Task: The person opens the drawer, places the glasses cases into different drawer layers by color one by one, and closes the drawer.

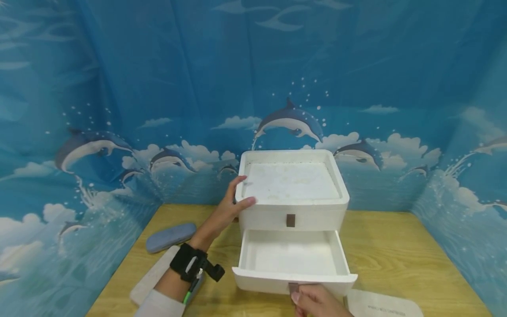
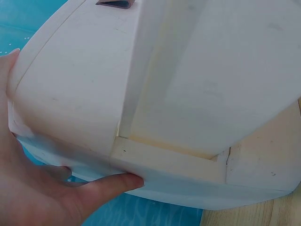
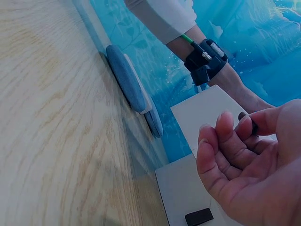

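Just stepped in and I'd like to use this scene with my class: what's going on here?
A person is handling a white drawer unit on a wooden table. Their right hand pinches the brown pull tab of an open drawer, which looks empty. Their left hand rests against the unit's upper left edge. The drawer directly above is closed.

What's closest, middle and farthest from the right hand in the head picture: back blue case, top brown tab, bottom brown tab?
1. Bottom brown tab: pinched by the right hand.
2. Top brown tab: above, further back.
3. Back blue case: way over left.
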Demonstrator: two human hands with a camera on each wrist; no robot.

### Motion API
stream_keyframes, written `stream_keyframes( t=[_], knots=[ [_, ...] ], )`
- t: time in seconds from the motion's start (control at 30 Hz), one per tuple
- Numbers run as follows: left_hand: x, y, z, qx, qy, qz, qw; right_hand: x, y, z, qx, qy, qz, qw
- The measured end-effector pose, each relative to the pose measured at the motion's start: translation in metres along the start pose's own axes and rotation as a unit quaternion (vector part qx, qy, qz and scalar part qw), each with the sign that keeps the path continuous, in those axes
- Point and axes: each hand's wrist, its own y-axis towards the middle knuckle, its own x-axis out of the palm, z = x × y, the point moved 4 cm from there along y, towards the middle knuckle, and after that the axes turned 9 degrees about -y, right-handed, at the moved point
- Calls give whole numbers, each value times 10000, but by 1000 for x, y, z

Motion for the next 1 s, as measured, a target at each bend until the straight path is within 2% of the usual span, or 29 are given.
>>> stream_keyframes(
  t=[0.17, 0.3, 0.53, 0.87, 1.0],
  knots=[
    [0, 0, 1, 42, -15, -43, 10000, 5, -3, -3, -181, 390, -164, 9989],
    [-1, 0, 2, 40, 10, -26, 10000, 9, -4, -4, -159, 700, -313, 9969],
    [-1, 0, 1, -28, 69, 23, 10000, 10, -5, -6, -510, 676, -424, 9955],
    [2, -1, 2, -61, 31, -51, 10000, 13, -8, 4, -23, 970, -398, 9945],
    [2, -1, 2, -46, 31, -33, 10000, 12, -7, 7, -54, 768, -320, 9965]
  ],
)
